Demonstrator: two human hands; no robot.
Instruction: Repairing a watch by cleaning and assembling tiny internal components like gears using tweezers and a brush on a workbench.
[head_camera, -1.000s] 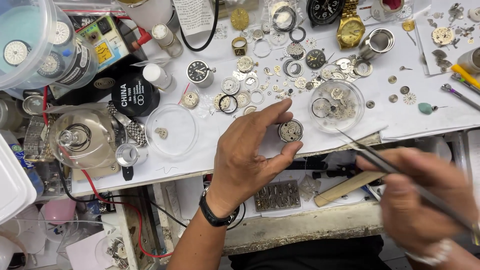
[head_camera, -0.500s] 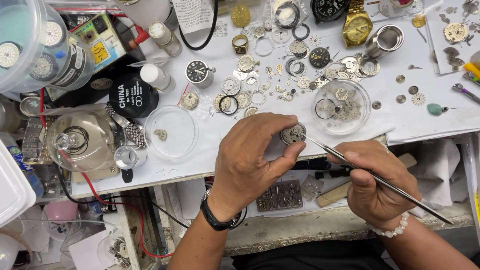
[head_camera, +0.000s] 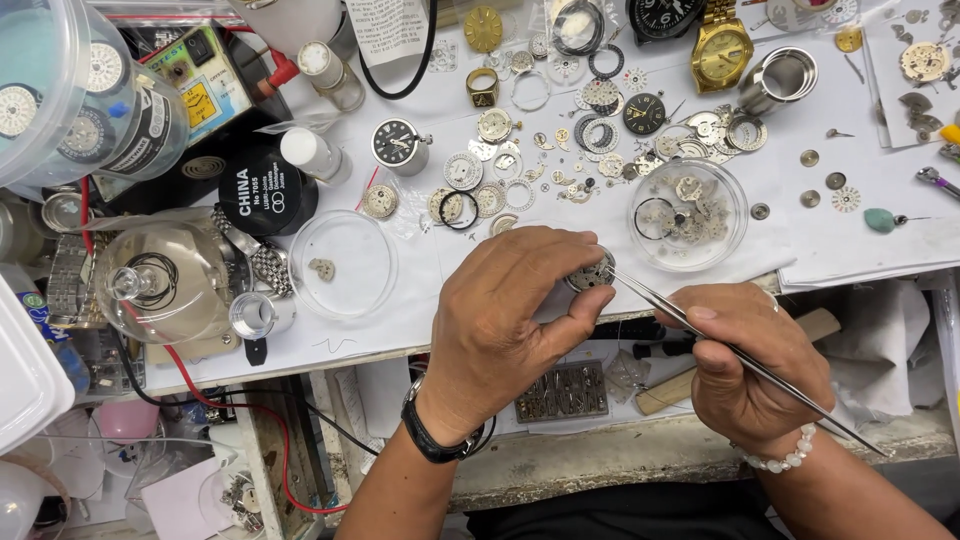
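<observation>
My left hand (head_camera: 505, 320) pinches a small round watch movement (head_camera: 590, 273) between thumb and forefinger, just above the front edge of the white-covered bench (head_camera: 400, 330). My right hand (head_camera: 745, 365) grips long metal tweezers (head_camera: 720, 345), whose tip touches the movement's right side. A black watch sits on my left wrist and a white bead bracelet on my right.
Several loose watch parts, dials and rings lie scattered behind my hands. A glass dish of parts (head_camera: 688, 213) stands just behind the tweezers, an empty-looking clear dish (head_camera: 342, 262) to the left, a glass dome (head_camera: 165, 280) farther left, and a gold watch (head_camera: 720, 52) at the back.
My right hand came in from the right with the tweezers and brought their tip onto the movement. My left hand stayed almost in place with the movement in it.
</observation>
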